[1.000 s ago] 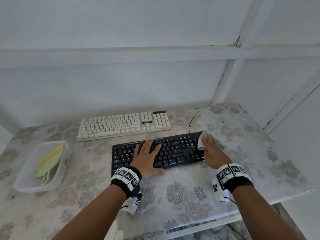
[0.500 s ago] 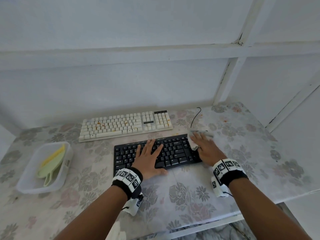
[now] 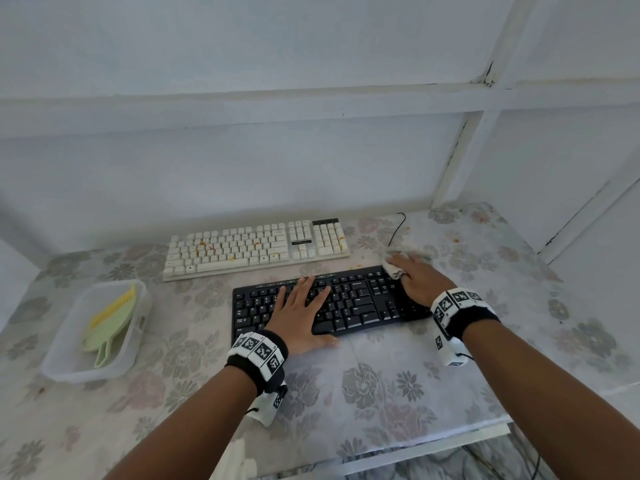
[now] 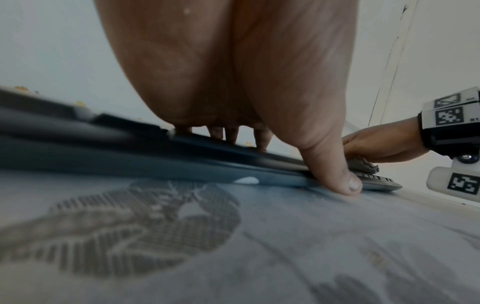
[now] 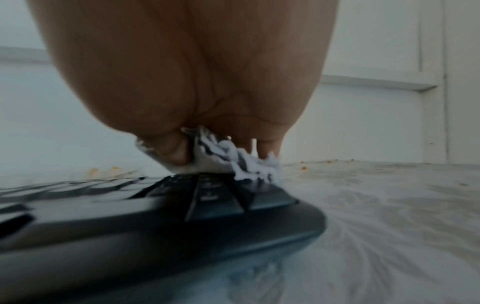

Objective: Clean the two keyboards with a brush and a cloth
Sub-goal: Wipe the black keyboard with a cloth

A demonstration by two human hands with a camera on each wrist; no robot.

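A black keyboard (image 3: 349, 303) lies near the front of the table, with a white keyboard (image 3: 256, 249) speckled with orange crumbs behind it. My left hand (image 3: 301, 306) lies flat with spread fingers on the black keyboard's middle keys, thumb (image 4: 337, 174) on the tablecloth at its front edge. My right hand (image 3: 415, 275) holds a crumpled grey-white cloth (image 3: 394, 266) and presses it onto the keyboard's far right corner; in the right wrist view the thumb pinches the cloth (image 5: 221, 156) over the keys (image 5: 207, 191). A yellow-green brush (image 3: 110, 323) lies in a tub.
The clear plastic tub (image 3: 138, 327) stands at the left of the flowered tablecloth (image 3: 381, 386). A black cable (image 3: 396, 226) runs back from the keyboards. Orange crumbs (image 3: 456, 240) dot the cloth at the right. White walls close in behind and to the right.
My right hand has swept the cloth from the black keyboard's right edge leftward, then back up to its far right corner. The left hand has stayed flat on the keys.
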